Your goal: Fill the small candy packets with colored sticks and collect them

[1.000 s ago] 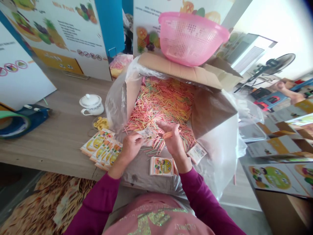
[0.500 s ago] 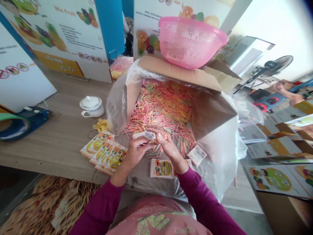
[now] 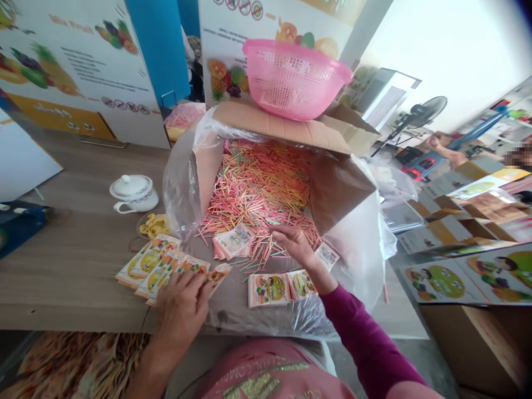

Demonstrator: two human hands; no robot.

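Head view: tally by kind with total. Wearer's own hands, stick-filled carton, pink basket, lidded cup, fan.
Left hand plus right hand: 2
Stick-filled carton: 1
Pink basket: 1
Lidded cup: 1
Fan: 1
Total: 6

We observe a brightly lit white wall (image 3: pixel 469 55) at the right, with a white, box-shaped, grilled unit (image 3: pixel 389 95) and a black, round-caged fan (image 3: pixel 430 112) before it. We record a brown wood-grain tabletop (image 3: pixel 83 233) and grey floor (image 3: pixel 424 357) below.
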